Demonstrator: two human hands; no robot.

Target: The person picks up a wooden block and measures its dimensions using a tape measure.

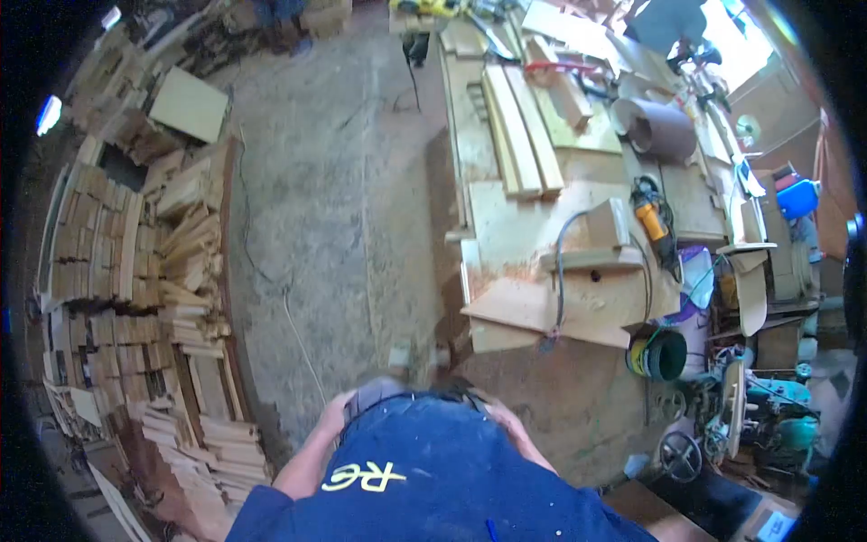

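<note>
Both my arms hang down beside my navy shirt (415, 470). At waist height on the left, my left hand (340, 411) rests against a blurred grey patch (372, 392), perhaps clothing. Its fingers do not show. On the other side of the shirt, my right hand (495, 408) is close against my body near dark, blurred clothing, its fingers hidden too. I cannot make out anything held in either hand.
Ahead right, a workbench carries long wooden strips (524, 131), an orange angle grinder (652, 221) and boards (515, 307). A bucket (664, 354) stands beside it. Stacked timber (99, 235) lines the left. A cord (302, 339) lies on the concrete floor (316, 181).
</note>
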